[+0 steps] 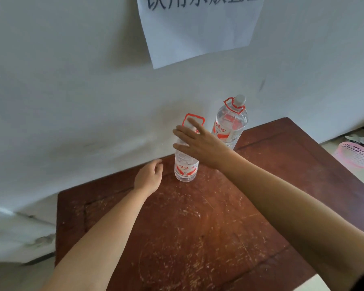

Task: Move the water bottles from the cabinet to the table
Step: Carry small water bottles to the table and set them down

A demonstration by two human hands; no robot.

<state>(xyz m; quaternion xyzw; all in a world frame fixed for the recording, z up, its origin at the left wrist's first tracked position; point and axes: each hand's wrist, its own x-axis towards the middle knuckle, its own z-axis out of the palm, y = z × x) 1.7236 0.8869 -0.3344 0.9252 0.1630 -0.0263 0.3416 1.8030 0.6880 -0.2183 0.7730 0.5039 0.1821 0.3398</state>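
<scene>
Wall, pale and scuffed, fills the upper half of what we see. Below it stands a dark red-brown wooden table, its top scratched and its far edge set against the wall. A white sheet of paper with large dark handwriting hangs on the wall above the table, its top cut off by the frame.

We see two clear water bottles, both upright on the table along that wall-side edge. The far bottle stands toward the right-hand corner. The near bottle stands about midway along the edge, well apart from the first. Both carry red and white labels.

Our right hand reaches in over the table and lies in front of the near bottle's neck, fingers straight and spread, grasping nothing. We cannot tell whether the fingers touch the bottle. Our left hand hovers just beside the near bottle's base at the wall-side edge, fingers loosely curled and holding nothing.

A pink mesh basket sits on the floor past the table's right edge.

A red carry loop stands up above the near bottle, behind the right hand's fingers. The far bottle has a white cap.
</scene>
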